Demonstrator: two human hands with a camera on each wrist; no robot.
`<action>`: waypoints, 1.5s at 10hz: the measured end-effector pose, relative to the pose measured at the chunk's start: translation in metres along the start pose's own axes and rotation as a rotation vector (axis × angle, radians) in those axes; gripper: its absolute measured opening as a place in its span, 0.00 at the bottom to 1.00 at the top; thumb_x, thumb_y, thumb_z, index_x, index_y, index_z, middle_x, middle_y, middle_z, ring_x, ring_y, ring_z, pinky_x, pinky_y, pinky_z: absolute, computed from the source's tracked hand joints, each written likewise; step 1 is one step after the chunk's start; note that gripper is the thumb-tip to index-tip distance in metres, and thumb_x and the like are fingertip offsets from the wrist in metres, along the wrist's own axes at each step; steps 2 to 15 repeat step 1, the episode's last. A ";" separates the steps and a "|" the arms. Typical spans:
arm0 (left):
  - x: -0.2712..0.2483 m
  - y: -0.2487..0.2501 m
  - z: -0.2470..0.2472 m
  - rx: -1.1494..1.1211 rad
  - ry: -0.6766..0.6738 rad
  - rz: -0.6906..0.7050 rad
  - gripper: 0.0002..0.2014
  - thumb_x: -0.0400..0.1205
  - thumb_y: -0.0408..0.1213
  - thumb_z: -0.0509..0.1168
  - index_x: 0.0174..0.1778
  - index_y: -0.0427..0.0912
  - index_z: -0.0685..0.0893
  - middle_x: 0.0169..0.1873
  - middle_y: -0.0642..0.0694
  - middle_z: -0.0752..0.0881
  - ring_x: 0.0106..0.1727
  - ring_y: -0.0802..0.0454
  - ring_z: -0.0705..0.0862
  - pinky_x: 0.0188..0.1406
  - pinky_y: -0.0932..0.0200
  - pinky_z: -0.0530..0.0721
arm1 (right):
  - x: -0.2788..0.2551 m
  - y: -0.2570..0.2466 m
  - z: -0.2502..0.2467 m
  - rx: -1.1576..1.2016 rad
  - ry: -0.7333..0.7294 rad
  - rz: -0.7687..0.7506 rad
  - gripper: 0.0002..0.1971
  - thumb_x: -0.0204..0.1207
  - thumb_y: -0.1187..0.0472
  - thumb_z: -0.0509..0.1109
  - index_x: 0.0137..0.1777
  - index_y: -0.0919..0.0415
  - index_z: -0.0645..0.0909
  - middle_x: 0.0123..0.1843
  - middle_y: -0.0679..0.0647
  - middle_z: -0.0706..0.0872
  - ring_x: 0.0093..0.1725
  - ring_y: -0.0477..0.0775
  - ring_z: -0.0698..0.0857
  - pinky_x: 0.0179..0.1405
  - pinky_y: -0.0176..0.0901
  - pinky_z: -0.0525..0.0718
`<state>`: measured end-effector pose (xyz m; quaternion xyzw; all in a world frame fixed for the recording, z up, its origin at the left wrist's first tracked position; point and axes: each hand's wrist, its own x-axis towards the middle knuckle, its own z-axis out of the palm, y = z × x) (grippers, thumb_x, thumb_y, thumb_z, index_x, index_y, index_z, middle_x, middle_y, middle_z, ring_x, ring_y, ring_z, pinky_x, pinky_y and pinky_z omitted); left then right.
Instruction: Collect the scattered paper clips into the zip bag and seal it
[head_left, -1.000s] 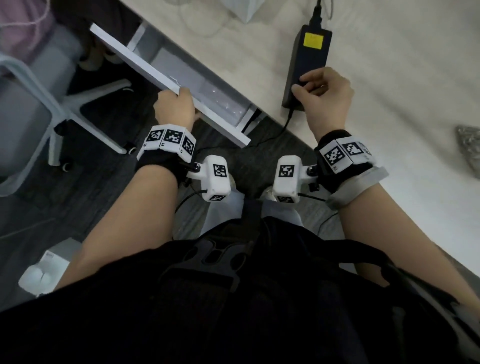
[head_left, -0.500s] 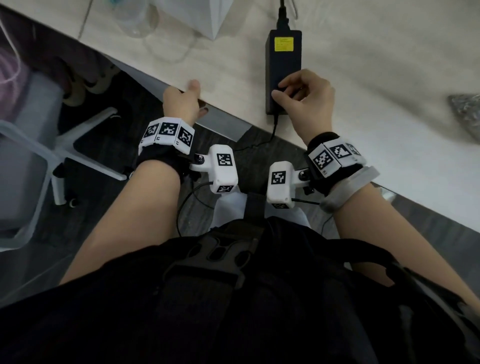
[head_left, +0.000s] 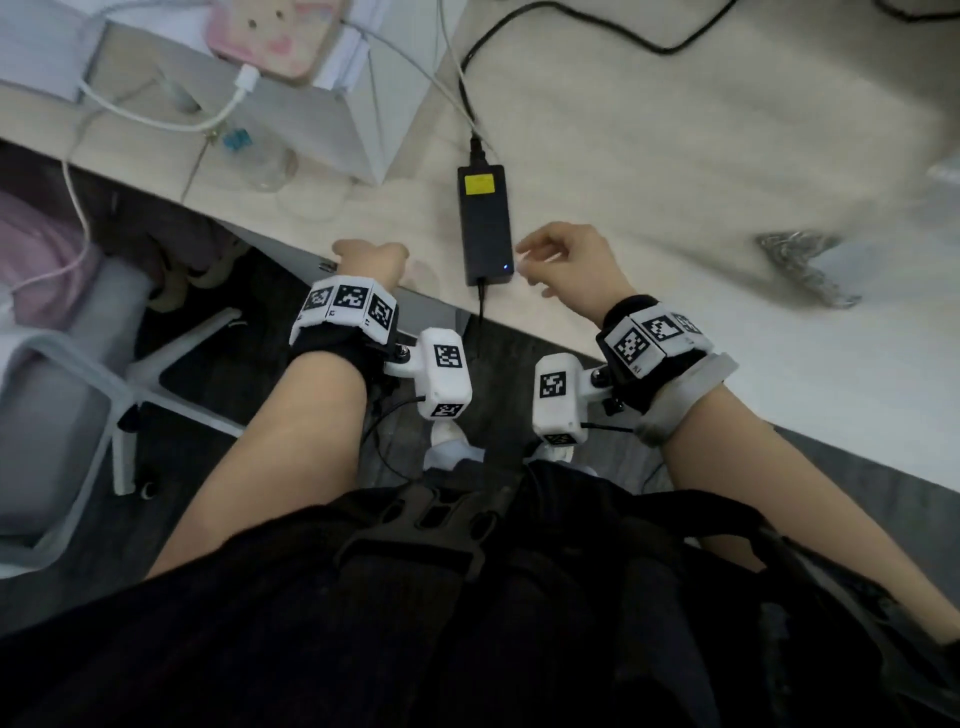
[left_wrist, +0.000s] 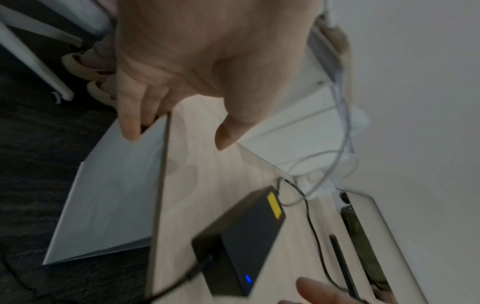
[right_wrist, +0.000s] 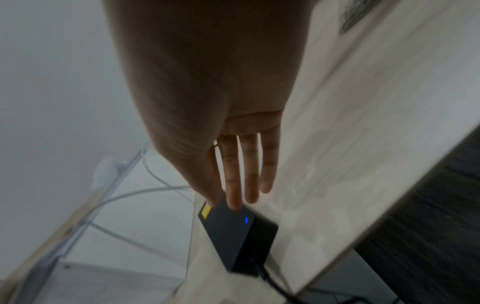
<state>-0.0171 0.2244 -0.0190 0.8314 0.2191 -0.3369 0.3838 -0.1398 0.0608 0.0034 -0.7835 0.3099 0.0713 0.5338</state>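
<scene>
A silvery, glittering heap (head_left: 800, 265) lies on the light desk top (head_left: 675, 171) to the right; it is too blurred to tell clips from bag. Its corner shows in the right wrist view (right_wrist: 355, 18). My right hand (head_left: 550, 254) hovers with straight fingers (right_wrist: 249, 174) beside the near end of a black power adapter (head_left: 485, 223), holding nothing. My left hand (head_left: 369, 257) is at the desk's front edge. Its fingers (left_wrist: 130, 127) rest on the top of a white drawer front (left_wrist: 111, 195), and the thumb (left_wrist: 226, 135) is free above the desk.
The adapter's black cable (head_left: 571, 31) runs across the desk. A white box (head_left: 311, 119) with a pink device (head_left: 275, 36) and white charging cables stands at the back left. A white chair base (head_left: 135, 395) stands on the dark floor at the left.
The drawer that stood open has slid in under the desk with my left hand on it. My right hand has let go of the adapter and straightened its fingers. The view has tilted up.
</scene>
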 end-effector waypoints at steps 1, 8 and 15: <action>-0.037 0.024 0.019 0.187 0.063 0.140 0.33 0.79 0.40 0.63 0.75 0.32 0.57 0.74 0.33 0.66 0.73 0.34 0.68 0.72 0.46 0.69 | -0.015 0.003 -0.034 0.000 -0.012 0.009 0.07 0.75 0.70 0.70 0.53 0.65 0.84 0.35 0.49 0.83 0.32 0.47 0.82 0.28 0.31 0.81; -0.037 0.024 0.019 0.187 0.063 0.140 0.33 0.79 0.40 0.63 0.75 0.32 0.57 0.74 0.33 0.66 0.73 0.34 0.68 0.72 0.46 0.69 | -0.015 0.003 -0.034 0.000 -0.012 0.009 0.07 0.75 0.70 0.70 0.53 0.65 0.84 0.35 0.49 0.83 0.32 0.47 0.82 0.28 0.31 0.81; -0.037 0.024 0.019 0.187 0.063 0.140 0.33 0.79 0.40 0.63 0.75 0.32 0.57 0.74 0.33 0.66 0.73 0.34 0.68 0.72 0.46 0.69 | -0.015 0.003 -0.034 0.000 -0.012 0.009 0.07 0.75 0.70 0.70 0.53 0.65 0.84 0.35 0.49 0.83 0.32 0.47 0.82 0.28 0.31 0.81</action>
